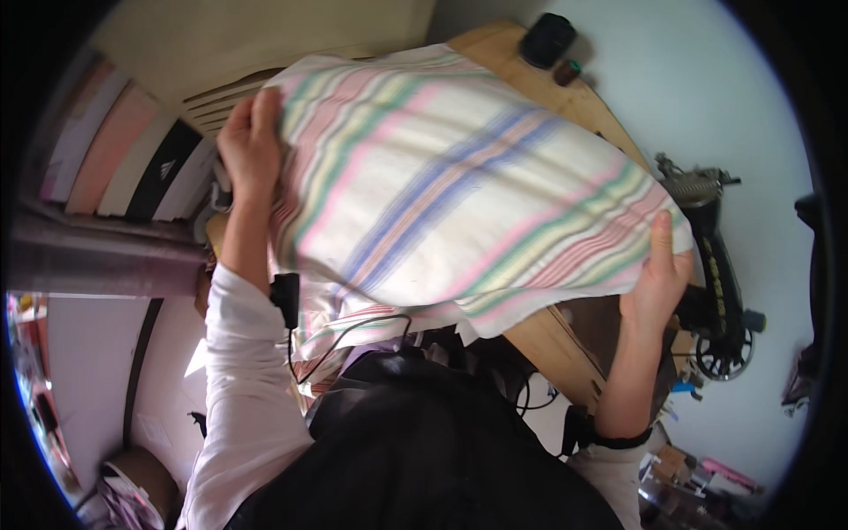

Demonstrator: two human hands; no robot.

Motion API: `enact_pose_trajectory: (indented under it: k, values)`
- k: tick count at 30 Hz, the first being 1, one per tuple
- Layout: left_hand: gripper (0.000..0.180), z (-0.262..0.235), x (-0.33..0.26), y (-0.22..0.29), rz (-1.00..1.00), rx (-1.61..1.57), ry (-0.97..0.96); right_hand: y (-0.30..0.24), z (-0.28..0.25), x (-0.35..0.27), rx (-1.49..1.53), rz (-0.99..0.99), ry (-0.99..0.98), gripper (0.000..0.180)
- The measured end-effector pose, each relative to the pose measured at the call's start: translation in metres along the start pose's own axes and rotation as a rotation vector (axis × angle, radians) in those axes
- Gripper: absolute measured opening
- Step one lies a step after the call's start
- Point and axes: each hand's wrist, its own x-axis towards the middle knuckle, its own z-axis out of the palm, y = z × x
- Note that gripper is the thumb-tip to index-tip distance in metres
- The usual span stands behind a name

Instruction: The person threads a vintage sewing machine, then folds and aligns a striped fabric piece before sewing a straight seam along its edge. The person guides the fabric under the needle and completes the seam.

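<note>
Wooden table (565, 102) mostly under striped cloth (459, 185)

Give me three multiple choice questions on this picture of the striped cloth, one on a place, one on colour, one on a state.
1. Where is the sewing machine?
A. right of the cloth
B. left of it
C. on top of it

2. The cloth's stripes are:
A. black and red
B. pink, green and blue
C. only grey

3. The cloth is:
A. rolled up
B. lying unheld
C. held spread by both hands

A: it stands by the right hand.
B: pastel bands on cream.
C: the left hand and right hand grip opposite edges.
</note>
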Motion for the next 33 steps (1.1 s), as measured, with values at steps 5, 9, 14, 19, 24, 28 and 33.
enact_pose_trajectory:
  k: [5, 9, 14, 19, 24, 28, 33]
  values:
    - [0.024, 0.015, 0.009, 0.021, 0.015, 0.17, -0.041, 0.018, -0.003, 0.019, 0.021, 0.087, -0.031, 0.03]
    - [0.019, 0.024, 0.009, 0.051, 0.364, 0.437, -0.085, 0.032, -0.006, 0.027, 0.021, 0.191, -0.022, 0.032]
    - [0.029, 0.043, -0.024, 0.081, 0.454, 0.212, -0.724, 0.039, -0.009, 0.03, 0.0, 0.199, -0.028, 0.032]
    - [0.03, 0.064, -0.037, 0.079, 0.553, 0.342, -0.849, 0.04, -0.01, 0.031, 0.011, 0.216, -0.06, 0.032]
    - [0.013, 0.065, -0.033, 0.072, 0.583, 0.34, -0.901, 0.042, -0.01, 0.034, -0.032, 0.225, -0.053, 0.033]
    - [0.011, 0.029, -0.014, 0.059, 0.232, 0.226, -0.477, 0.047, -0.012, 0.036, -0.037, 0.255, -0.029, 0.033]
    - [0.022, -0.055, 0.01, 0.032, -0.163, 0.07, 0.057, 0.052, -0.017, 0.036, -0.033, 0.248, -0.026, 0.033]
